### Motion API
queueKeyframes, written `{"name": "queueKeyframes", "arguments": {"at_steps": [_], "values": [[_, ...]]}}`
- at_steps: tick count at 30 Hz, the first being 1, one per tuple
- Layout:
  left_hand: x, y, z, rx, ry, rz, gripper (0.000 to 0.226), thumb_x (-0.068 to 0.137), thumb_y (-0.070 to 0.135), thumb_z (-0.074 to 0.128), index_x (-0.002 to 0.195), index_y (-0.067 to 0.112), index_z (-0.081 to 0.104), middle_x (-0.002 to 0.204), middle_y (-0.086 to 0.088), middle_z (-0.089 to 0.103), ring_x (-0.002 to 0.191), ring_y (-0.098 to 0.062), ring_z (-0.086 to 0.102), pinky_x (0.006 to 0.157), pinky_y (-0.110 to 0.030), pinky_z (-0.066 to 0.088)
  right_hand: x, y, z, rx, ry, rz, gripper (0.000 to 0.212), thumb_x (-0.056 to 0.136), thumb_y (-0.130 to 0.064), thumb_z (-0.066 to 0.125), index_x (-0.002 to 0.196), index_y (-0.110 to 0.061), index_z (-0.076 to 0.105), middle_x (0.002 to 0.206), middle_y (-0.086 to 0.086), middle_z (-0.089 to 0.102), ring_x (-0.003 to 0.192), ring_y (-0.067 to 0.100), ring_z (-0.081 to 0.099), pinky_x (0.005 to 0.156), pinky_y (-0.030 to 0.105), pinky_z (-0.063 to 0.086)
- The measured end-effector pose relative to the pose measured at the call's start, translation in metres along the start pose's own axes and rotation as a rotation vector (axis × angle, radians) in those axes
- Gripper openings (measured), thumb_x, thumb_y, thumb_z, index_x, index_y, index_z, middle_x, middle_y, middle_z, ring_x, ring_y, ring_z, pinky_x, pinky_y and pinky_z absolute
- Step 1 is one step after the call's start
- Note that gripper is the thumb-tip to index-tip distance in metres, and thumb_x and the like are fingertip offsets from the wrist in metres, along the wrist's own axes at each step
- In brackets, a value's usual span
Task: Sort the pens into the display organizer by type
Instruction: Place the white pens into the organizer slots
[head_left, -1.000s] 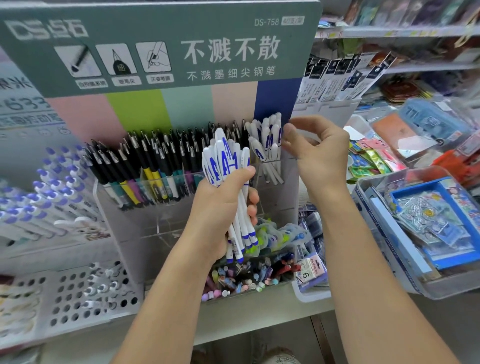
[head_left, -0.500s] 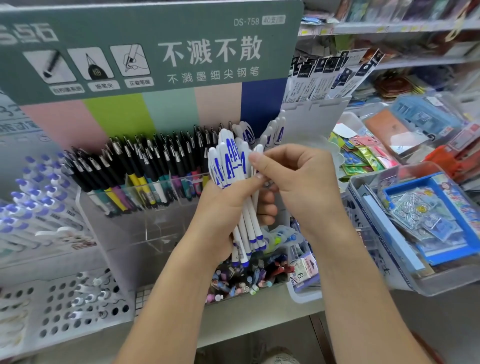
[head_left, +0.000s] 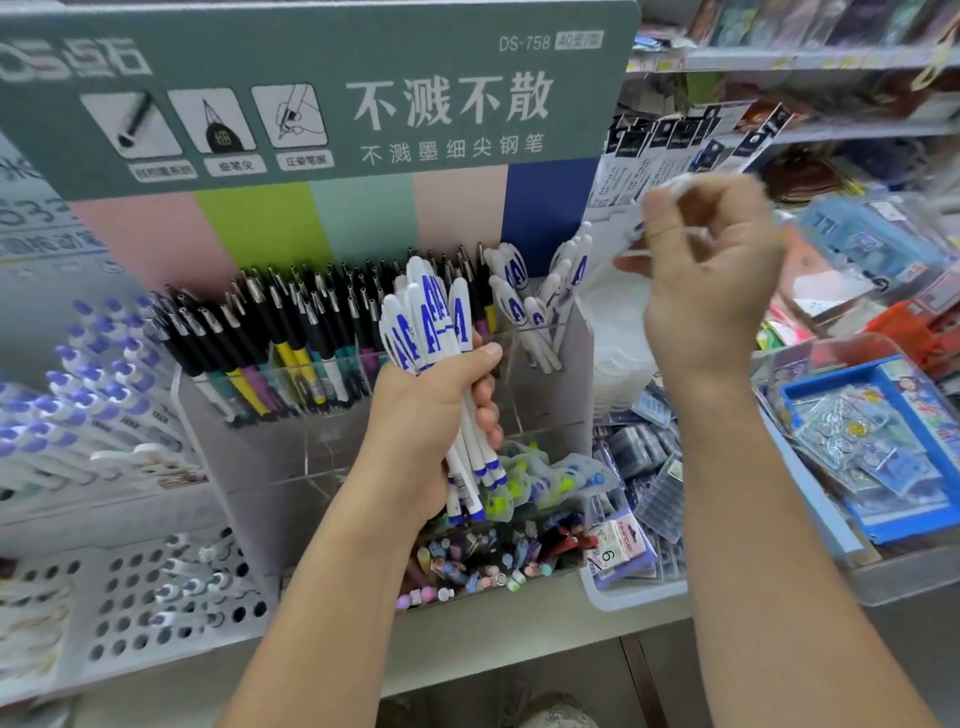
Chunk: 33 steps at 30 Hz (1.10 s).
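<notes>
My left hand (head_left: 426, 415) grips a bundle of white pens (head_left: 431, 322) with blue lettering, held upright in front of the clear display organizer (head_left: 576, 364). My right hand (head_left: 711, 291) is raised to the right of the organizer, and its fingers pinch one blurred white pen (head_left: 636, 239). Several matching white pens (head_left: 519, 306) stand in the organizer's right compartment. Black-capped pens (head_left: 291, 332) with coloured barrels fill the compartments to the left.
A low tray of mixed colourful pens (head_left: 493, 566) lies under the organizer. A white perforated holder (head_left: 156, 592) and purple-capped pens (head_left: 78, 374) are at the left. Packets of refills (head_left: 644, 467) and a clear bin with a blue tray (head_left: 883, 467) crowd the right.
My right hand came to the bundle, pinched one white pen from it, and has lifted it up and to the right. My left hand has kept holding the bundle.
</notes>
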<state>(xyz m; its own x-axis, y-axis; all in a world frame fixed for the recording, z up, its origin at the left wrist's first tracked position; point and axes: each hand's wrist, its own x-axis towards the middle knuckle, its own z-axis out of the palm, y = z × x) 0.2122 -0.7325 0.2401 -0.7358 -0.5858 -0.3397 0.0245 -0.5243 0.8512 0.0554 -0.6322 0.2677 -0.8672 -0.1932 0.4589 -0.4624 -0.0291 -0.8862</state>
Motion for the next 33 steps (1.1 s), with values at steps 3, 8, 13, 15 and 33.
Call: {"name": "queueKeyframes", "arguments": {"at_steps": [3,8,13,15,33], "values": [[0.0,0.001,0.0,0.031,-0.01,-0.003,0.009,0.094,0.008,0.067,0.086,0.012,0.064,0.054,-0.001,0.049,0.043,-0.015,0.043,0.042,-0.025,0.042,-0.006,0.017,0.01,-0.214,-0.167,0.04,0.008,0.091,-0.024,0.075,0.088,-0.023,0.068,0.078,-0.009,0.07,0.07,0.009,0.07,0.07,0.03,0.06],[-0.003,0.004,0.004,0.017,-0.008,-0.019,0.015,0.094,0.029,0.068,0.088,0.017,0.061,0.056,-0.003,0.049,0.044,-0.017,0.043,0.045,-0.026,0.041,-0.017,0.025,0.014,-0.204,-0.18,0.175,0.009,0.082,-0.025,0.083,0.087,-0.023,0.076,0.073,-0.014,0.072,0.063,-0.004,0.063,0.066,0.016,0.053],[-0.003,0.005,0.008,0.034,-0.033,-0.022,0.017,0.097,0.029,0.062,0.089,0.015,0.057,0.057,-0.002,0.048,0.041,-0.015,0.04,0.042,-0.023,0.035,-0.013,0.014,0.01,-0.186,-0.213,0.239,0.011,0.084,-0.024,0.082,0.093,-0.023,0.076,0.084,-0.006,0.077,0.078,0.01,0.073,0.08,0.039,0.062],[-0.003,0.005,0.008,0.083,-0.071,0.015,0.01,0.098,0.022,0.061,0.09,0.016,0.058,0.058,-0.001,0.048,0.04,-0.014,0.039,0.042,-0.022,0.035,-0.017,0.001,0.004,-0.199,-0.125,0.184,0.003,0.087,-0.028,0.078,0.088,-0.028,0.076,0.079,-0.01,0.076,0.076,0.009,0.073,0.077,0.038,0.062],[-0.014,0.0,0.025,-0.106,-0.053,-0.055,0.01,0.099,0.008,0.053,0.093,0.007,0.061,0.068,-0.017,0.071,0.052,-0.025,0.068,0.049,-0.032,0.06,-0.057,-0.033,0.016,0.151,-0.129,0.378,0.021,0.093,-0.019,0.072,0.079,-0.004,0.074,0.059,0.006,0.055,0.047,0.01,0.048,0.043,0.023,0.043]]}}
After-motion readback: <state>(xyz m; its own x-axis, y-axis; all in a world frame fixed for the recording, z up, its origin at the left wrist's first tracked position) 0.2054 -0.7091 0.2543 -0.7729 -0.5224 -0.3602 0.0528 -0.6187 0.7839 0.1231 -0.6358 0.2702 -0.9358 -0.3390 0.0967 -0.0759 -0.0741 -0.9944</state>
